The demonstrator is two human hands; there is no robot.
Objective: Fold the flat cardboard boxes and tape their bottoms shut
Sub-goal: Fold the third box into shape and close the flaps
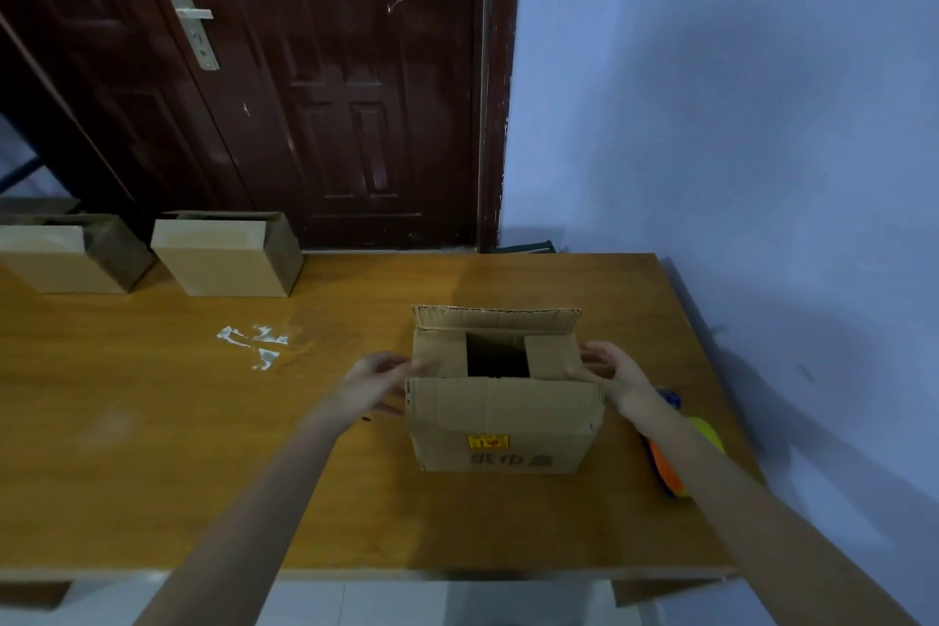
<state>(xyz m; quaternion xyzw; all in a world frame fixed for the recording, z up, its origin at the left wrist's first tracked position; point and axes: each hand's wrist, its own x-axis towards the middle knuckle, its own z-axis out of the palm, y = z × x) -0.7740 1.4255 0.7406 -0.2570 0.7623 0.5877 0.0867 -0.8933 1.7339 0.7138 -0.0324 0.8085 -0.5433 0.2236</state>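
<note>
Fingers (pixel 406 363) of the left hand (pixel 373 384) and those of the right hand (pixel 617 371) curl onto opposite sides of the box (pixel 503 422), each pressing an end flap inward. Box stands on the table (pixel 203 447), side flaps upright, a yellow label on its near face.

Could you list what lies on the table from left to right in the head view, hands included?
Leftmost cardboard box → second cardboard box → scraps of clear tape → left hand → box being folded → right hand → orange and yellow tape dispenser, partly hidden behind the right forearm.
</note>
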